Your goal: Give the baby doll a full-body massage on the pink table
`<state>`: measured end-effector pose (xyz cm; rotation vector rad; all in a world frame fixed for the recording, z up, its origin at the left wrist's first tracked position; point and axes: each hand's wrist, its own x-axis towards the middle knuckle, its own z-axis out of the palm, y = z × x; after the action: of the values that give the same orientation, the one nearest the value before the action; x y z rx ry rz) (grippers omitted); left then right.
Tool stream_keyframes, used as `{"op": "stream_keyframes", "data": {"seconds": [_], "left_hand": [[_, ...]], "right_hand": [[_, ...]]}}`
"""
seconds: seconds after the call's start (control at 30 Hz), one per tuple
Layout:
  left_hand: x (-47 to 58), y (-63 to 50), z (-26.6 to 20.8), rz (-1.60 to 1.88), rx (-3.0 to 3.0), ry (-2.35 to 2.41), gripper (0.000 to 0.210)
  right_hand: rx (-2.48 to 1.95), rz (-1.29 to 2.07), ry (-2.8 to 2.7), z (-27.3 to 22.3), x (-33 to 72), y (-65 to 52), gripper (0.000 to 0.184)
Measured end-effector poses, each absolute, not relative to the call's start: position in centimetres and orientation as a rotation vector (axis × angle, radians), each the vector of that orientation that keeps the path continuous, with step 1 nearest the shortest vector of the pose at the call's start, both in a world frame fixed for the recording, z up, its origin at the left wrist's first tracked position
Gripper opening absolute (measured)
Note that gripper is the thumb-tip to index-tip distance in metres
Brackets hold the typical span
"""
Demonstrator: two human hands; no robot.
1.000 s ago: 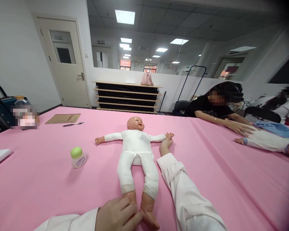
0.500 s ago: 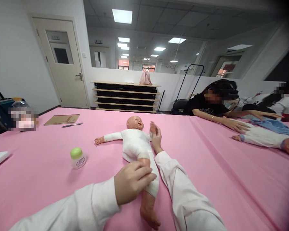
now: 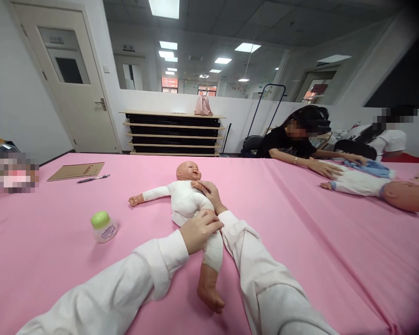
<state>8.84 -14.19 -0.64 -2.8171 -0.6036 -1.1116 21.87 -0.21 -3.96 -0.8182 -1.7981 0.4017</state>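
Observation:
A baby doll (image 3: 182, 191) with a white cloth body lies on its back on the pink table cover, its head pointing away from me. My left hand (image 3: 200, 231) is closed round the doll's bent leg, pressing it up toward the belly; the foot of that leg is hidden. My right hand (image 3: 212, 194) grips the doll's arm near its small hand, which rests across the upper chest. The other leg (image 3: 212, 274) is stretched toward me, and the other arm (image 3: 153, 193) reaches out to the left. Left of the doll stands a green-lidded jar (image 3: 104, 227).
A brown notebook (image 3: 76, 171) and a pen (image 3: 93, 178) lie at the back left of the pink cover (image 3: 286, 232). To the right, a person in black (image 3: 286, 144) leans over another doll (image 3: 358, 180) beside blue cloth. Wooden shelving (image 3: 172, 132) stands beyond the table.
My right hand has brought the doll's arm inward onto its chest. My left hand has pushed the bent leg farther up toward the belly. The view has shifted slightly right.

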Motion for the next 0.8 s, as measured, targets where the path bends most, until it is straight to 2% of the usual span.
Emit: {"op": "stream_keyframes", "data": {"seconds": [0.1,0.23,0.37,0.5,0.6,0.8], "left_hand": [[7.9,-14.8,0.4,-1.196,-2.802,-0.556,0.026],[5.8,-17.6,2.1,-1.285,-2.786,-0.597,0.026],[3.7,-22.5,1.5,-1.215,-2.794,-0.663,0.026],[2.6,-26.1,-2.2,-1.16,-2.727,-0.665,0.019],[2.4,-26.8,-3.9,-1.089,-2.726,-0.699,0.026],[3.3,-24.9,-0.4,-1.236,-2.649,-0.729,0.021]], "right_hand": [[-0.829,0.428,-1.675,-4.1,21.8,-0.2,0.028],[-0.935,0.403,-1.149,-5.1,23.1,1.3,0.04],[-1.083,0.332,-0.728,-6.1,25.7,3.4,0.047],[-1.101,0.335,-0.613,-7.2,27.1,4.7,0.049],[-1.097,0.335,-0.576,-7.7,27.1,5.0,0.046],[-1.007,0.271,-0.782,-5.9,25.1,3.1,0.042]]}}
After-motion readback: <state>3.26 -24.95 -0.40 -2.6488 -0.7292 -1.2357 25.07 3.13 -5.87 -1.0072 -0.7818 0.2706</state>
